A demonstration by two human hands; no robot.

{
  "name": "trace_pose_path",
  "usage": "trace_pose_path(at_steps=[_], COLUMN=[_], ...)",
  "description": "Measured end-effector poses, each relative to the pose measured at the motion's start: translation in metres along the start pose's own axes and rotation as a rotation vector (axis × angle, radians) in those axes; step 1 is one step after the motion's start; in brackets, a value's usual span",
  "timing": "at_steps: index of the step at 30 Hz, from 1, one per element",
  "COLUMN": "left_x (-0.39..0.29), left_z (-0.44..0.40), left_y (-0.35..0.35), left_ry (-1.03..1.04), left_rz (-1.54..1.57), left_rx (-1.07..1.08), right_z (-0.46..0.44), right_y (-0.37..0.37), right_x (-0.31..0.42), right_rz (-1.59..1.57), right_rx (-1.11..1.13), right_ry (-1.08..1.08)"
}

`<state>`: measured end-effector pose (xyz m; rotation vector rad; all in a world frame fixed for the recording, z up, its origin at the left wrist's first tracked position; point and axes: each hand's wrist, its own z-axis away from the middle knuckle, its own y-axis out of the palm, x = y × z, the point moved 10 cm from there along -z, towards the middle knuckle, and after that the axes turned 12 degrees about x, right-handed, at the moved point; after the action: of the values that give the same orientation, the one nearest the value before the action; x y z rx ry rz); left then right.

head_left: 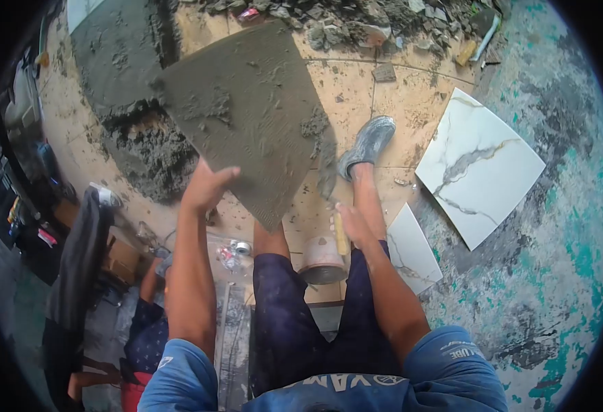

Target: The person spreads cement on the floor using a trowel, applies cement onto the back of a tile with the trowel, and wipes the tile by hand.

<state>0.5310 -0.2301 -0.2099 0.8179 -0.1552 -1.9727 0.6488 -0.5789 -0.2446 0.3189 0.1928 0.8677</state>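
Note:
My left hand (207, 187) grips the lower left edge of a large square tile (260, 130), with the thumb on its upper face. Grey mortar covers that face, with thicker clumps near both sides, and the tile is raised and tilted in front of me. In my right hand (357, 225) is a trowel (327, 168), held by its yellow handle. Its mortar-coated blade points up beside the tile's right edge; whether they touch I cannot tell. Behind the tile, on the left, lies a bed of wet mortar (119, 69) with a rough, heaped near end.
A white marbled tile (483, 168) lies on the right, with a smaller piece (414, 250) near my leg. Between my legs stands a bucket (322, 255). Broken rubble (356, 31) lies along the far side. Another person (147, 333) is at lower left, near a cardboard box (121, 259).

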Motion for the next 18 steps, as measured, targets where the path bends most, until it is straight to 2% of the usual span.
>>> trace_pose_path(at_steps=[2, 4, 5, 7, 10, 11, 12, 13, 14, 15, 16, 17, 18], left_x=[0.007, 0.024, 0.017, 0.008, -0.023, -0.034, -0.046, -0.063, -0.068, -0.068, -0.085, -0.125, -0.142], left_z=[0.005, 0.011, 0.009, 0.012, 0.031, 0.047, 0.063, 0.081, 0.115, 0.158, 0.183, 0.189, 0.216], left_y=[-0.004, -0.021, -0.015, -0.011, 0.005, 0.008, 0.012, 0.022, 0.004, -0.017, -0.03, 0.033, 0.035], left_ry=[-0.026, -0.245, -0.143, -0.12, -0.081, -0.121, -0.149, -0.071, -0.094, -0.26, -0.143, -0.069, -0.003], left_rz=[-0.111, -0.166, -0.127, -0.155, -0.141, -0.159, -0.173, -0.062, -0.152, -0.177, -0.591, -0.106, -0.129], left_rx=[0.02, -0.134, -0.085, -0.092, -0.103, -0.141, -0.184, -0.191, -0.303, -0.414, -0.171, -0.247, -0.304], right_z=[0.006, 0.009, 0.009, -0.002, -0.001, 0.006, 0.011, 0.016, 0.023, 0.022, 0.019, 0.017, 0.008], right_y=[0.016, 0.031, 0.034, 0.048, 0.053, 0.054, 0.054, 0.053, 0.053, 0.048, 0.046, 0.044, 0.034], right_x=[0.009, 0.018, 0.02, 0.037, 0.057, 0.056, 0.059, 0.067, 0.073, 0.07, 0.068, 0.07, 0.077], right_rz=[0.069, 0.233, 0.218, 0.439, 0.528, 0.528, 0.525, 0.649, 0.769, 0.764, 0.9, 1.04, 1.084], right_rx=[-0.001, -0.002, -0.003, 0.044, 0.033, 0.111, 0.121, 0.097, 0.073, 0.083, 0.113, 0.139, 0.154], right_ry=[-0.007, -0.005, -0.021, -0.125, -0.223, -0.106, -0.118, -0.18, -0.243, -0.258, -0.347, -0.44, -0.406])
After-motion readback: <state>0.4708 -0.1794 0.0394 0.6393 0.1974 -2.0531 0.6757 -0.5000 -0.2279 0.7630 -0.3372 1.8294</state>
